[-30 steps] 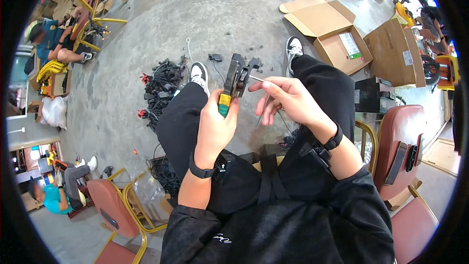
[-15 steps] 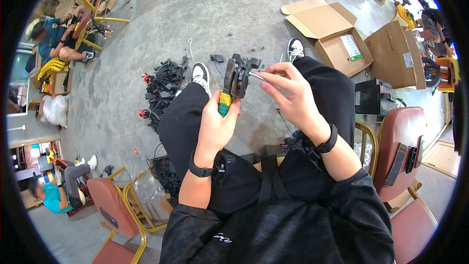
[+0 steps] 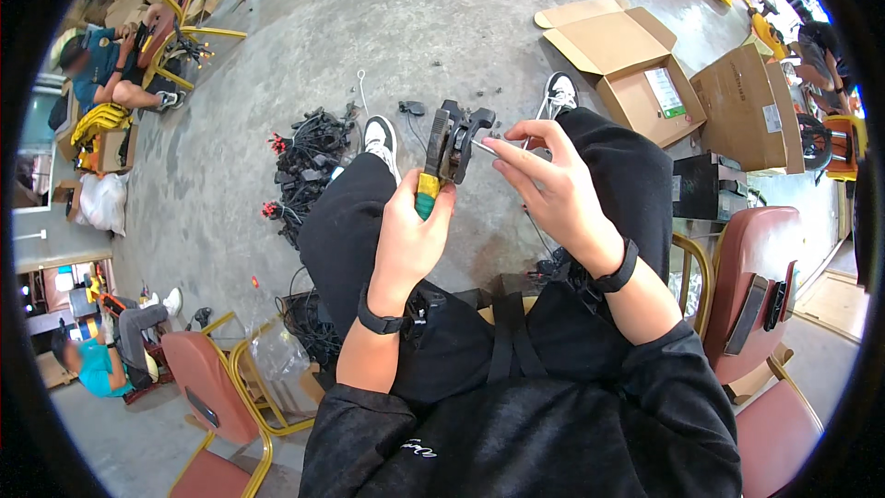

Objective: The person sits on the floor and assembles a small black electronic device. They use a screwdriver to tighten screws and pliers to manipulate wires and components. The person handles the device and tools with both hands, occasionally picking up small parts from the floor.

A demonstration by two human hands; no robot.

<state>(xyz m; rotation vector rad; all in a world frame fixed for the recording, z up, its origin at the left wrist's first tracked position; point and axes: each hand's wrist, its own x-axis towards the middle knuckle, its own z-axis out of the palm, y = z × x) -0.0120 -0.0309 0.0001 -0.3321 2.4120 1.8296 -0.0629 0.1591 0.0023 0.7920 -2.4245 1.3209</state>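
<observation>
Currently | black-headed tool juts beyond left hand, curled round its handle | right hand beside it, pinching thin rod

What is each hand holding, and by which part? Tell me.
Left hand: a pliers-type tool, by its green-and-yellow handle. Right hand: a thin silvery rod or cable, apparently pinched near its tool-side end.

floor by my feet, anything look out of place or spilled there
The black cable pile left of the left shoe lies in a loose tangle, red tips poking out, and small dark bits lie scattered on the floor toward the right shoe. That looks untidy; I see no obvious spill.
</observation>
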